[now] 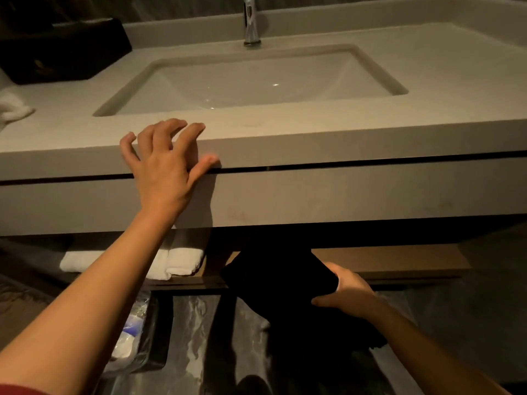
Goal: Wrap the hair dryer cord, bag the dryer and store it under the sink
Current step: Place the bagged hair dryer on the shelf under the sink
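My right hand (346, 292) grips a black cloth bag (278, 277) from its right side, holding it at the front edge of the wooden shelf (393, 259) below the sink (251, 81). The bag bulges, and its contents are hidden; no dryer or cord shows. The bag's far end reaches into the dark gap under the counter. My left hand (165, 161) rests with fingers spread on the front edge of the grey counter (313, 129), holding nothing.
Folded white towels (176, 263) lie on the shelf left of the bag. A bin with a clear liner (134, 337) stands on the marble floor below. On the counter sit a black box (62, 49), a white cloth (11, 108) and the chrome tap (251, 21).
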